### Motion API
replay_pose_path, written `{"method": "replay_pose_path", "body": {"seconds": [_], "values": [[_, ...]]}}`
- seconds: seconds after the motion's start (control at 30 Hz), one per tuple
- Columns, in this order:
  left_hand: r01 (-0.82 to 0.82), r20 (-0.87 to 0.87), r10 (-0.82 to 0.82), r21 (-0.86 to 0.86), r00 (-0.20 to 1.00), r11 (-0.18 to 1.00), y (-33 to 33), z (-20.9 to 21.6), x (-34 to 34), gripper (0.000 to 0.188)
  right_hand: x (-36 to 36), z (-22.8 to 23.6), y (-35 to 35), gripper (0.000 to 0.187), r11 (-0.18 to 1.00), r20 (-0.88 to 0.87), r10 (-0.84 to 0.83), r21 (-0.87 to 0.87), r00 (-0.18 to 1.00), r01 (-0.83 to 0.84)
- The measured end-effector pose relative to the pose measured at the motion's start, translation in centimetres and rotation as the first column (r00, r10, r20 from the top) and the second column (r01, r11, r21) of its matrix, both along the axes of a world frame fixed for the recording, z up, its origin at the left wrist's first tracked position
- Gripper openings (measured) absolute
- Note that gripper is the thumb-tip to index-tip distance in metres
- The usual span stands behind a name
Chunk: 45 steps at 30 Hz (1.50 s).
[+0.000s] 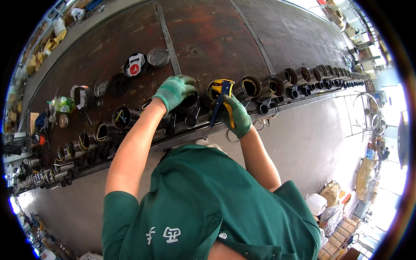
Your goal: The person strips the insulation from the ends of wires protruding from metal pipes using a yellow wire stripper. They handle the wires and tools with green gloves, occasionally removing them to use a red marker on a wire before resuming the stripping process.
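My right hand, in a green glove, is closed round a wire stripper with a yellow head and blue and yellow handles. The tool's head points away from me, over the mouth of a metal cylinder with yellow wire inside. To its left, my left hand, gloved in green too, bends over the rim of a dark open cylinder. Its fingers are drawn together; whatever they may pinch is hidden. Just right of the wire stripper stands another open cylinder with a yellow wire looped in it.
A long row of similar cylinders runs along the edge of the dark metal table. Farther left on the table are a round tin holding a white and red roll, a clear round dish and a green bottle. Grey floor lies beyond the edge.
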<state>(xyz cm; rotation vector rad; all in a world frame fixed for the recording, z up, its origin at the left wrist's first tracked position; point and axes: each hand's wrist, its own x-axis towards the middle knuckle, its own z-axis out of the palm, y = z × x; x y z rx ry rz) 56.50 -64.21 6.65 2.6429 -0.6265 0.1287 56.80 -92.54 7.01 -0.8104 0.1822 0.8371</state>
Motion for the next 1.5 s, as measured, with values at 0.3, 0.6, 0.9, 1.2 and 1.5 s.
{"method": "replay_pose_path", "body": {"seconds": [0.3, 0.6, 0.9, 1.2, 1.5], "values": [[-0.629, -0.584, 0.256, -0.629, 0.77, 0.458, -0.2, -4.0, 0.7, 0.023, 1.4, -0.2, 2.2, 0.049, 0.992, 0.238, 0.095, -0.106, 0.967, -0.071], [-0.616, -0.512, 0.375, -0.463, 0.773, 0.637, -1.2, -3.9, 0.3, 0.019, 4.7, 2.2, 7.1, 0.074, 0.577, 0.52, 0.617, -0.81, 0.591, 0.109], [-0.627, -0.457, 0.431, -0.514, 0.778, 0.586, -1.6, -4.5, -0.5, 0.02, 7.1, 6.8, 13.6, 0.059, 0.231, 0.271, 0.903, -0.961, 0.335, 0.155], [-0.553, -0.45, 0.326, -0.613, 0.831, 0.564, -0.7, -5.2, -0.4, 0.016, 9.9, 5.3, 14.5, 0.056, 0.143, 0.18, 0.931, -0.98, 0.316, 0.138], [-0.57, -0.386, 0.42, -0.545, 0.822, 0.615, 0.6, -8.0, 0.5, 0.014, 9.2, 4.7, 10.4, 0.044, 0.512, 0.357, 0.655, -0.858, 0.665, -0.044]]}}
